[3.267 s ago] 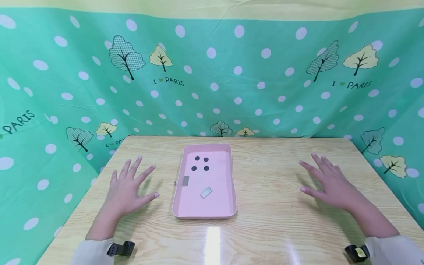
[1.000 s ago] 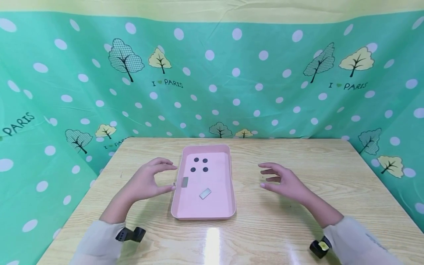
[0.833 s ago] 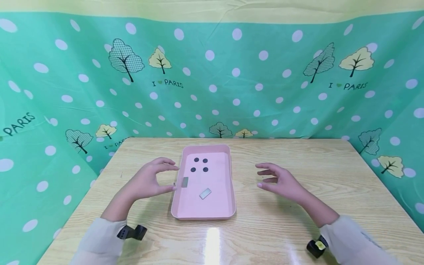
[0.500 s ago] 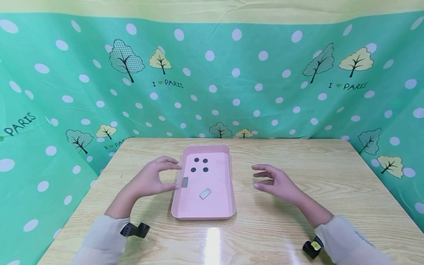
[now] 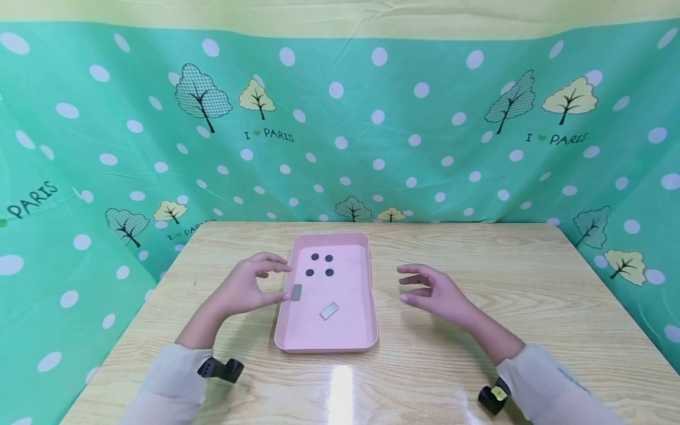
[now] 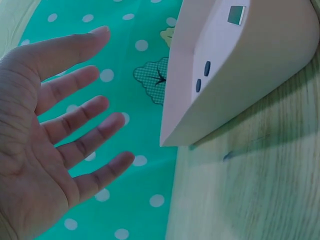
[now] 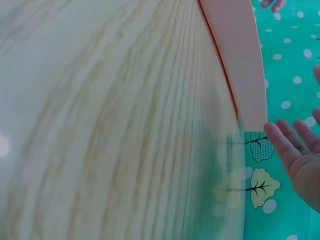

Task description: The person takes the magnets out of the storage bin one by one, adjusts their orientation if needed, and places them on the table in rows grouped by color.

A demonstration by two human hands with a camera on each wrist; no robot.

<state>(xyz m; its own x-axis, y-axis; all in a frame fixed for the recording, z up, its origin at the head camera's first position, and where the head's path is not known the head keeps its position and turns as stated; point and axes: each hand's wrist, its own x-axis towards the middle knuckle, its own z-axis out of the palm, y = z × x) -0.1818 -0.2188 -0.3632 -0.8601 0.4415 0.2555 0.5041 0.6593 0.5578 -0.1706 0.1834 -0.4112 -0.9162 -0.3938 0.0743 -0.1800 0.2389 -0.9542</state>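
A shallow pink tray (image 5: 350,339) lies on the wooden table. Inside it are several small black discs (image 5: 329,273) near the far end, a grey rectangular piece (image 5: 297,293) by the left wall and a silver rectangular piece (image 5: 329,310) lying slanted nearer the front. My left hand (image 5: 247,289) hovers at the tray's left side, thumb and fingers apart and bent, holding nothing. In the left wrist view its palm and spread fingers show beside the tray wall. My right hand (image 5: 438,293) is held over the table to the right of the tray, fingers loosely bent, nothing in it.
The wooden table (image 5: 425,366) extends around the tray on all sides. A green dotted cloth (image 5: 425,118) hangs behind it and along both sides. Dark wrist cameras (image 5: 494,398) are strapped at both sleeves.
Both hands have come inward from wide spread positions toward the tray, their fingers bending. Over the last half second the right hand has drifted left. The tray and its pieces have stayed put.
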